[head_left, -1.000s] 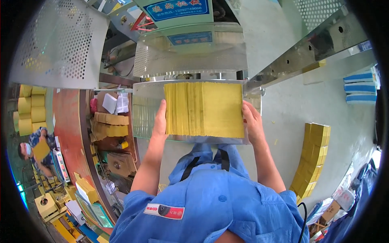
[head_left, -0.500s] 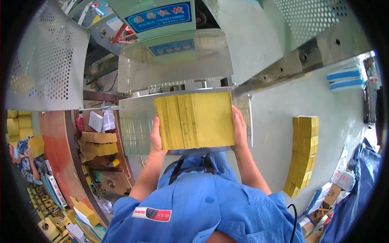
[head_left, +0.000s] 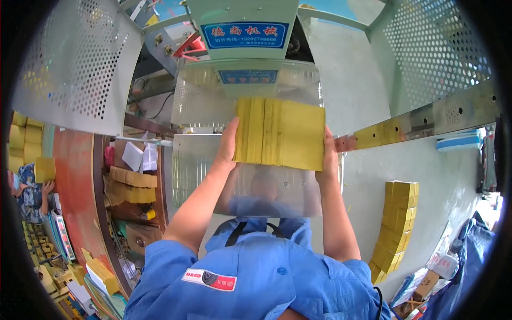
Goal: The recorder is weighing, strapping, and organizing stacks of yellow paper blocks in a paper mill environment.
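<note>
Yellow stack [head_left: 281,133] farther forward, between left hand [head_left: 229,141] and right hand [head_left: 330,153]

red-brn table [head_left: 79,181] L, blue tarp [head_left: 463,274] R, cdbd box [head_left: 426,285] nr tarp

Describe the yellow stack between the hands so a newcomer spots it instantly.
Start at the shiny metal plate beyond the blue shirt. Across its far edge in view, the left hand and right hand flank a yellow stack. Unlike the yellow row on the floor at right, this one is held at both ends, its left part lined.
</note>
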{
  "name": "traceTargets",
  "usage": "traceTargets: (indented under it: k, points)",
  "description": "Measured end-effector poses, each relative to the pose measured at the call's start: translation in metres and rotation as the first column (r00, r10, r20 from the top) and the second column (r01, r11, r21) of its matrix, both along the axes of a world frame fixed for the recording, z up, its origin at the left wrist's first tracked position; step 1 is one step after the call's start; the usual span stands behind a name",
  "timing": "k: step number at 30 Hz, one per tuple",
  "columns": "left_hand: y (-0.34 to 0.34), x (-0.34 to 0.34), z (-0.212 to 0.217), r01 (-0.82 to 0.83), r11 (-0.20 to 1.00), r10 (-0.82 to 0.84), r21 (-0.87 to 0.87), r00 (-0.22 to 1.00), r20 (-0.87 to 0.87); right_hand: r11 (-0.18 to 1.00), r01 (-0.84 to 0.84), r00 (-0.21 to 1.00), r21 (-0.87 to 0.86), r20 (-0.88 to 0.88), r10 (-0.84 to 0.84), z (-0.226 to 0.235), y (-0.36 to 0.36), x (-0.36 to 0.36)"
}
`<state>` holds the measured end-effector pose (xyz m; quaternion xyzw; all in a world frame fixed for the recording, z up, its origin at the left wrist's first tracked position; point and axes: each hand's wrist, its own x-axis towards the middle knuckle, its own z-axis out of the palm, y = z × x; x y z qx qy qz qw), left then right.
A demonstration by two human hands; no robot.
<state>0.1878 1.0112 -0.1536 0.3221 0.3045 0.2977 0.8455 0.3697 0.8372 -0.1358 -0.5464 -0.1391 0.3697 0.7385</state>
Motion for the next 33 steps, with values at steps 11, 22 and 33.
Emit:
traceTargets:
  k: [11, 22, 33]
  points:
    - [-0.001, -0.007, 0.005, -0.030, 0.998, 0.030, 0.058, 1.000, -0.001, 0.997, -0.067, 0.992, 0.026, -0.106, 0.069, -0.004, 0.004, 0.011]
    - [-0.016, -0.002, 0.021, -0.002, 0.989, 0.013, 0.150, 0.998, -0.067, 0.998, -0.061, 0.996, 0.027, -0.060, 0.062, -0.006, 0.008, 0.011]
    - [-0.014, -0.001, 0.004, -0.002, 0.995, 0.013, 0.102, 0.994, -0.108, 0.997, -0.066, 0.996, 0.038, -0.062, 0.068, -0.010, 0.008, 0.018]
